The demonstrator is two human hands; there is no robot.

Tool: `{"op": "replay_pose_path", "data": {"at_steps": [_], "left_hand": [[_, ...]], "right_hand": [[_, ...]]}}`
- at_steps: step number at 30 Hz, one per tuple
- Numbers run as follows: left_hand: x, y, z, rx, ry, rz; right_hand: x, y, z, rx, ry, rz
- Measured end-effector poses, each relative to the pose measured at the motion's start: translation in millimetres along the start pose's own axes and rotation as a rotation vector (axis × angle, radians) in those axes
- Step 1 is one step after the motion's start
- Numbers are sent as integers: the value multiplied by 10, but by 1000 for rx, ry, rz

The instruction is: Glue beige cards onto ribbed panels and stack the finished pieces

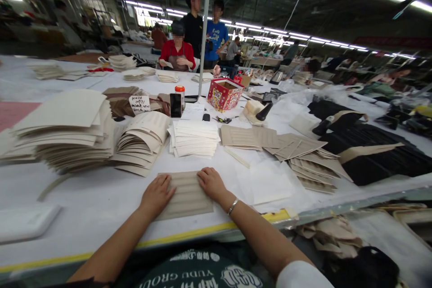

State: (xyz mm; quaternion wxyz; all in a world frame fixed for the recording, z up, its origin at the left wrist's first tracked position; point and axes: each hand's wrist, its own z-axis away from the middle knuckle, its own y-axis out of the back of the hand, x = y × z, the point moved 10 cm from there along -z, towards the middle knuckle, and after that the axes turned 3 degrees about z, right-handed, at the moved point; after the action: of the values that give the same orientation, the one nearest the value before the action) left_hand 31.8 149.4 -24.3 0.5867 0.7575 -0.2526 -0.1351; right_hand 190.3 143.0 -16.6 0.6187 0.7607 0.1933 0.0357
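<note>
A beige panel with raised ridges (187,193) lies flat on the white table near its front edge. On the panel's left side rests my left hand (158,194), its fingers lying flat and pointing away from me. My right hand (212,183) lies on the panel's upper right corner, palm down, fingers laid out. Beyond the panel sits a stack of white sheets (195,138). Curved beige pieces (143,137) are piled to its left, and ridged beige panels (248,137) lie to its right.
A tall stack of cream sheets (67,121) stands at left, beside a white block (27,221). Further back are a phone (176,105) and a red box (224,95). Black material (378,148) covers the right side. A person in red (177,51) sits across the table.
</note>
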Motion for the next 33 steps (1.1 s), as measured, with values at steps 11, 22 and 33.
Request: {"op": "replay_pose_path", "data": {"at_steps": [11,22,33], "left_hand": [[121,133,-40,-203,129,-170],[21,68,30,-238,212,-154],[199,-29,-15,-42,-65,30]], "right_hand": [[-193,-17,526,-71,36,324],[694,602,386,-201,-406,341],[1501,484,-77,-420,-513,393]]}}
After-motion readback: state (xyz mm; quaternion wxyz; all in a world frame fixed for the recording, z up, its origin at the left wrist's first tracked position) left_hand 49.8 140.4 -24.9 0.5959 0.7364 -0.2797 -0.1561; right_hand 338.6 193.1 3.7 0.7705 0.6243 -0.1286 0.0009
